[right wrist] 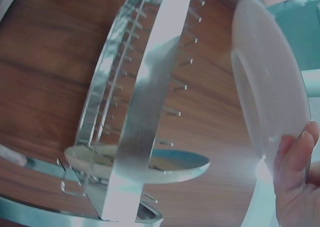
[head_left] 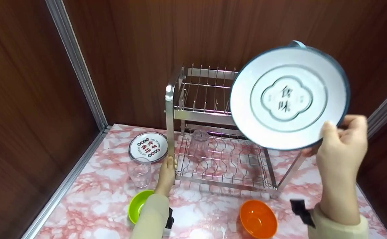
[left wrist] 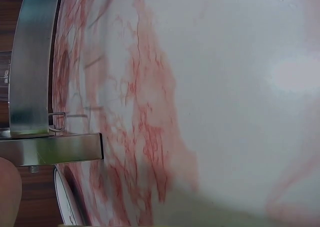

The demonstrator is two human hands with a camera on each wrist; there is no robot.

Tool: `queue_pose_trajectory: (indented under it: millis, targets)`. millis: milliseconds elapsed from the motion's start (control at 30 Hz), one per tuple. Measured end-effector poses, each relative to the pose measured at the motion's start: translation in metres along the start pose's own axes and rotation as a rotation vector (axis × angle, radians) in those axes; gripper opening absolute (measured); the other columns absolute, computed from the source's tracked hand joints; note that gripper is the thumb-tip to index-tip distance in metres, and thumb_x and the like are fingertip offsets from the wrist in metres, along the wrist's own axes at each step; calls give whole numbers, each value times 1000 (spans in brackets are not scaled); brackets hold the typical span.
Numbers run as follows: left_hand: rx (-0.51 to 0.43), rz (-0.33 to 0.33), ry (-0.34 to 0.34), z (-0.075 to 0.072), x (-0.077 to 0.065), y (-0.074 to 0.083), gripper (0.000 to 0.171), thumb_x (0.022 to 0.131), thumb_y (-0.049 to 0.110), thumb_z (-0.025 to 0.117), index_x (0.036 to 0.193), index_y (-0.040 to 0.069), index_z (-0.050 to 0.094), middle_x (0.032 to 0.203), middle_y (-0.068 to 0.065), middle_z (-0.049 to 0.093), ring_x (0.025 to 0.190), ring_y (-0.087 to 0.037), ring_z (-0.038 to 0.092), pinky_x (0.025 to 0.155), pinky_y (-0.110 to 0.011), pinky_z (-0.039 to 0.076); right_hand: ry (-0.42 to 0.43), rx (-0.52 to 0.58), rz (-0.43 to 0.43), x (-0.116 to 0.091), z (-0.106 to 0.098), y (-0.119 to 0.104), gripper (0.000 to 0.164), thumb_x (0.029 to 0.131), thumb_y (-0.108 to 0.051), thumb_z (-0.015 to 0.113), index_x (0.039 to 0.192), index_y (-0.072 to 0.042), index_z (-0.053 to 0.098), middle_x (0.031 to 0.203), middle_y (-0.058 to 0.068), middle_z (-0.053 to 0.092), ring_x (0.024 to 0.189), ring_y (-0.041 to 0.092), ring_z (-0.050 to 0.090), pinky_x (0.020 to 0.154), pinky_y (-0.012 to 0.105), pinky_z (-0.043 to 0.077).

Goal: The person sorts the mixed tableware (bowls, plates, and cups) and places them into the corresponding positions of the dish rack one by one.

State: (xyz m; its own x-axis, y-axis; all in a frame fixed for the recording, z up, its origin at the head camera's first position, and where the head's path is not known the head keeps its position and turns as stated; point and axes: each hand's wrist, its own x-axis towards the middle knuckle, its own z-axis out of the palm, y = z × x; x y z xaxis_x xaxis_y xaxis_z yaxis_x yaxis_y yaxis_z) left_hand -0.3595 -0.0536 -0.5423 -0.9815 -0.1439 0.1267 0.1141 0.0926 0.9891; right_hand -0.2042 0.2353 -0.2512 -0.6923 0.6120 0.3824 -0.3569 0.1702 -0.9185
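Your white plate (head_left: pixel 289 98), dark-rimmed, with two dark characters inside a four-lobed outline, is raised between two and three o'clock in the head view, face towards you. Your right hand (head_left: pixel 344 141) pinches its rim at four o'clock; your left hand (head_left: pixel 166 172) grips the metal rack (head_left: pixel 203 115) at its eight o'clock.

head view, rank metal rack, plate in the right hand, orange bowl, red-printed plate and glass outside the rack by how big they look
1. Metal rack, by its overall outline, partly hidden
2. Plate in the right hand
3. Orange bowl and red-printed plate: too alike to rank
4. Glass outside the rack
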Motion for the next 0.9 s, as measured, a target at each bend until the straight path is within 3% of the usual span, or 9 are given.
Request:
queue_pose_trajectory:
  millis: [167,267,400,533,700,800,900]
  targets:
    - [-6,-9,-2,-1,0,3,41,90,39,25,79,4,44,68,2,38,63,-10,36,67,-24,33,57,-39,-76,16,5,-10,8,88,-5,43,87,-12,39,48,4,45,29,17,46,31,27,39]
    - [-22,-14,-1,-2,-6,15,41,93,30,26,80,-4,44,66,0,38,61,-10,35,65,-24,32,102,-145,-138,24,10,-14,9,88,-8,42,85,-16,38,45,2,45,29,13,47,32,24,40]
    - [-32,4,5,-2,-14,29,40,94,23,26,84,-12,42,64,-1,38,60,-10,35,63,-23,31,223,-374,-286,35,15,-10,14,89,-13,42,84,-26,37,46,-7,40,34,-2,41,37,14,35]
    - [-13,2,8,-3,-12,24,41,94,29,26,81,-6,44,66,0,39,60,-9,35,62,-23,31,331,-497,-404,46,20,0,9,89,-19,42,90,-28,42,60,-10,46,51,-4,39,51,13,30]
    - [19,13,9,-1,-3,4,46,91,41,24,79,1,44,67,1,40,61,-9,36,64,-23,33,357,-550,-529,55,25,11,12,91,-26,38,94,-18,46,78,7,59,68,13,52,62,22,37]
    - [15,16,15,0,-1,0,46,90,41,24,80,1,45,68,0,40,62,-9,36,65,-23,33,355,-578,-623,58,28,17,26,92,-29,36,93,-5,46,75,19,58,68,33,55,61,37,41]
    - [4,1,13,0,0,1,44,91,36,25,81,-1,45,68,-3,42,62,-10,36,66,-24,33,358,-613,-693,59,31,22,36,93,-30,35,96,5,42,72,26,56,65,45,51,60,49,38]
